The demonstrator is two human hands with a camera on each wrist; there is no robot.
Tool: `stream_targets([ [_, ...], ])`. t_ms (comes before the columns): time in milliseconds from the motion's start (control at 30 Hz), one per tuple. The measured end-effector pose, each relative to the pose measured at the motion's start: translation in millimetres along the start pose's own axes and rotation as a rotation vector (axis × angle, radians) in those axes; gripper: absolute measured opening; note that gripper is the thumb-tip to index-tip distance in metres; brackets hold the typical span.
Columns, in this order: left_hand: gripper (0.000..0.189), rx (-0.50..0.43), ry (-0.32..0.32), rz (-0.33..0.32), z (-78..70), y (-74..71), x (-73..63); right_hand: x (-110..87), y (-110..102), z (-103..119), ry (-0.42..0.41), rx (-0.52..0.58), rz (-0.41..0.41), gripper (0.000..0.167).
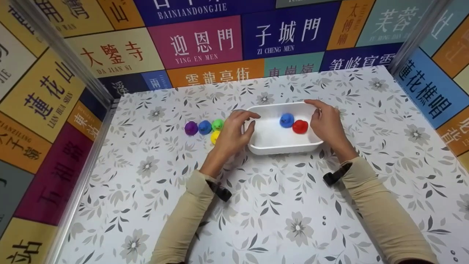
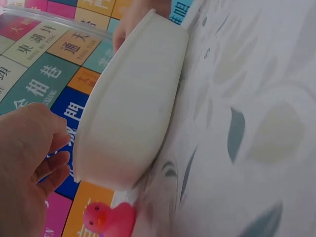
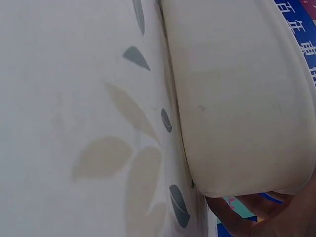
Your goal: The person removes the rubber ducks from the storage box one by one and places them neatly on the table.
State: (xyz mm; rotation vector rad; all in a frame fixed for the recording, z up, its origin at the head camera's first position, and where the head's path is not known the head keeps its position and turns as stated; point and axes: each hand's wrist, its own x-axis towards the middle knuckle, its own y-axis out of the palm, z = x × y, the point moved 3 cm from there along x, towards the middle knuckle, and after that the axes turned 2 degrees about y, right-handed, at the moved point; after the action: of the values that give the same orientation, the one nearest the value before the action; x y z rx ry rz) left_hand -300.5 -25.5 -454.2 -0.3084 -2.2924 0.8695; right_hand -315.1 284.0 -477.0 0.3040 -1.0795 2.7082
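A white rectangular tray (image 1: 285, 149) sits on the table, holding a blue toy duck (image 1: 287, 120) and a red toy duck (image 1: 300, 127) toward its right end. My right hand (image 1: 328, 123) grips the tray's right end, its fingers round the rim and outer wall. At the other end, my left hand (image 1: 234, 130) hovers with loosely bent fingers over the left rim; in the left wrist view a gap separates it from the tray wall. Left of this hand are a purple duck (image 1: 191, 128), a blue duck (image 1: 205, 127), a green duck (image 1: 217, 125) and a partly covered yellow duck (image 1: 215, 137).
A pink duck (image 2: 111, 219) shows beside the tray in the left wrist view; the left hand hides it from the head view. Flower-patterned cloth (image 1: 256, 212) covers the table. Panels with coloured lettering (image 1: 205, 40) stand along the back and both sides.
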Motion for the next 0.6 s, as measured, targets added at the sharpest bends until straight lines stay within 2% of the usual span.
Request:
stream_targets([
  [300,0.022,-0.038,0.01,0.074,-16.1,26.1,18.4,0.3,0.5,1.1,0.025,-0.009,0.024,0.057],
  [467,0.022,-0.004,0.038,0.112,-25.0,38.3,29.9,-0.1,-0.7,3.0,0.039,-0.021,0.03,0.057],
  [600,0.022,-0.013,0.044,0.146,-30.4,47.5,39.5,0.1,-0.9,4.3,0.05,-0.031,0.039,0.056],
])
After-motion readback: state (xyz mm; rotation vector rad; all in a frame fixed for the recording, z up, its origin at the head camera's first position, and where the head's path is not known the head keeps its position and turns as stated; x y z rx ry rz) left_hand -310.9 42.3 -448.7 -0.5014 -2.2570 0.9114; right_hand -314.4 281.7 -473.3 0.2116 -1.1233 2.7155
